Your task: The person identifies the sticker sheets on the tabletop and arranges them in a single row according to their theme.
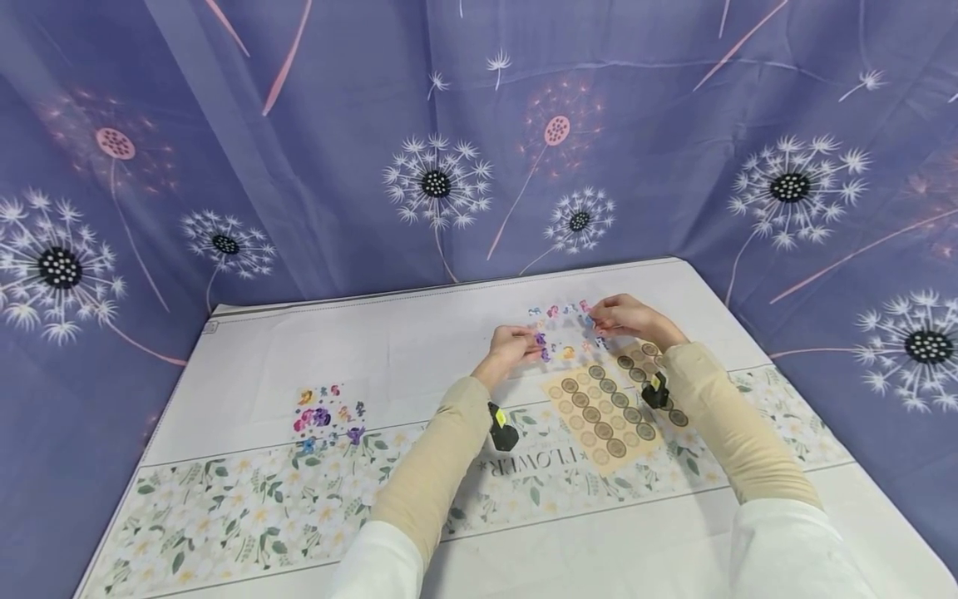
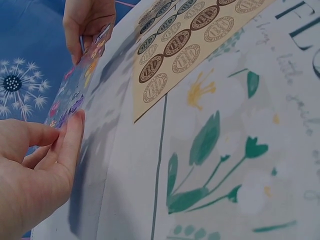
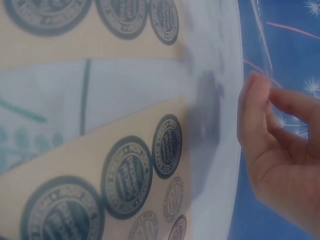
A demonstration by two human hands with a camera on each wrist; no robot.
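Note:
Between both hands a clear sticker sheet (image 1: 569, 352) with small colourful cartoon figures is held up off the table at the back right. My left hand (image 1: 512, 351) pinches its left edge between thumb and fingers, as the left wrist view shows close up on the sheet (image 2: 75, 92). The opposite edge is pinched by my right hand (image 1: 627, 319), whose thumb and fingertips meet on the thin clear edge in the right wrist view. Below and nearer to me lies a tan sheet of round stamp-like stickers (image 1: 599, 416); another tan sheet (image 1: 636, 363) lies beside it, partly under the right forearm.
A second clear sticker sheet (image 1: 329, 416) with colourful figures lies flat on the left part of the table. The white tablecloth (image 1: 247, 374) has a flowered band (image 1: 224, 516) with lettering. A purple dandelion-print curtain (image 1: 322, 166) stands behind and at both sides.

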